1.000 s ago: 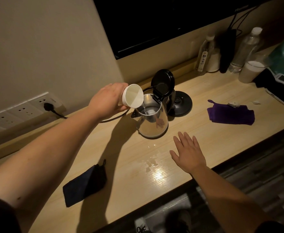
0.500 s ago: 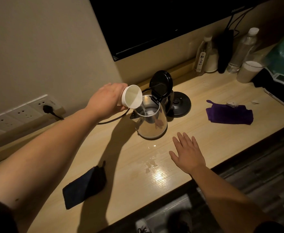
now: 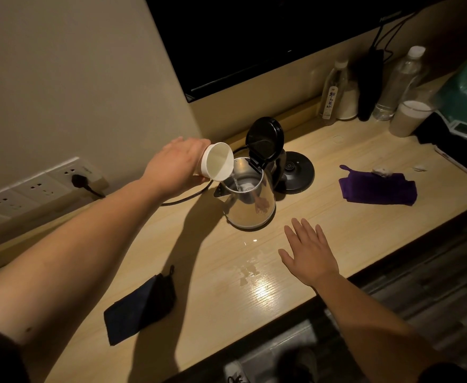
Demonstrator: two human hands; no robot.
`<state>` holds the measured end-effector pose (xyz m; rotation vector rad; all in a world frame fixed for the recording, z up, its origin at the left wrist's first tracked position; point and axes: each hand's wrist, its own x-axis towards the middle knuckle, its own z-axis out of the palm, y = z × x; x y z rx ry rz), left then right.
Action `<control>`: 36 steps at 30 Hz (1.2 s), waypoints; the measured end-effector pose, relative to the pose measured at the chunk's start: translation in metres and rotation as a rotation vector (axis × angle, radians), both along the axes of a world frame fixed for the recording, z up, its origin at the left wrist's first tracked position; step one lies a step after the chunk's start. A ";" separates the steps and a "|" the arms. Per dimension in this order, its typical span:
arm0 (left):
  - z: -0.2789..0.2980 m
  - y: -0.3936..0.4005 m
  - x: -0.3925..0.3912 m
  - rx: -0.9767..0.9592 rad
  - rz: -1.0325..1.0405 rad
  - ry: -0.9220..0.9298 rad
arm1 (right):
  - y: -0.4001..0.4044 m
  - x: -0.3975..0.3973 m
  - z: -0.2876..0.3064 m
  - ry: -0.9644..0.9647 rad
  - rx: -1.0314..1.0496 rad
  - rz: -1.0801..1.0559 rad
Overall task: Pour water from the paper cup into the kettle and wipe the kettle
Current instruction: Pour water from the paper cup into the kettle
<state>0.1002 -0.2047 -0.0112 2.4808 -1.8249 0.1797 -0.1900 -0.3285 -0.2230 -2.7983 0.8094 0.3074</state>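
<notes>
Dim light falls on the wooden tabletop (image 3: 337, 225) where the left hand (image 3: 175, 167) wraps its grip round the light, crushable paper cup (image 3: 216, 165), tipped over the open, slick steel kettle (image 3: 250, 200), while the right hand (image 3: 309, 251) rests flat nearby, holding nothing.

A light wooden table (image 3: 323, 217) along a beige wall. Standing on it: a steel kettle (image 3: 250, 201) with lid raised, just beside its round black base (image 3: 294, 171). To the right, a purple cloth (image 3: 378, 189), lying flat. Near the front edge at left, a dark folded cloth (image 3: 139, 308). Between kettle and front edge, small water drops (image 3: 247, 269) on the wood. At the far right corner, two clear bottles (image 3: 334, 89) (image 3: 398, 81) and a white plastic cup (image 3: 409, 117). Resting flat on the wood near the kettle, the right hand (image 3: 309, 251).
</notes>
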 end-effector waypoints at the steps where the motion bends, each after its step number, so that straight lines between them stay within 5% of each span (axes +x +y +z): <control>1: 0.000 0.000 0.000 0.004 -0.007 -0.004 | 0.000 0.000 0.000 0.000 -0.001 0.000; 36: 0.010 -0.008 -0.004 0.068 -0.133 -0.180 | 0.000 0.000 0.000 0.006 -0.020 0.006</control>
